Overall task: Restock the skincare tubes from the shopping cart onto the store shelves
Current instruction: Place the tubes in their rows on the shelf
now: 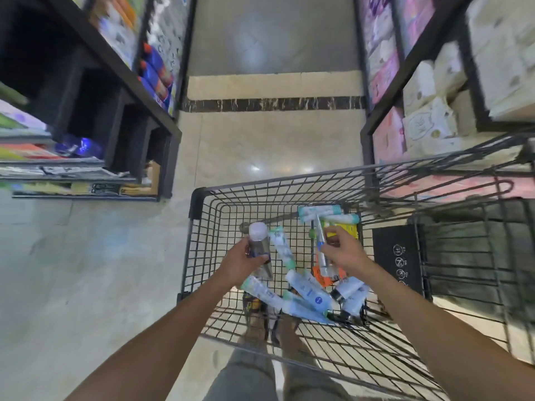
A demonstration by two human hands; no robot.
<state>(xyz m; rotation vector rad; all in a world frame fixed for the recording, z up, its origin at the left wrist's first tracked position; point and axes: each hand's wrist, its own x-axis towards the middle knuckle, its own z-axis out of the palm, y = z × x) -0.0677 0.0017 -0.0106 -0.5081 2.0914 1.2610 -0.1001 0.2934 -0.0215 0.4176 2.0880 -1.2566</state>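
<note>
A black wire shopping cart stands in the aisle below me. Several white, blue and teal skincare tubes lie loose on its floor. My left hand grips a silver-grey tube with a white cap above the cart's left side. My right hand pinches a slim clear and blue tube over the cart's middle. More teal-capped tubes lie at the cart's far end beside a yellow pack.
Black store shelves stand to the left with dark open compartments and blue bottles. Shelves on the right hold white and pink packs. The tiled aisle floor runs ahead between them. My feet show beneath the cart.
</note>
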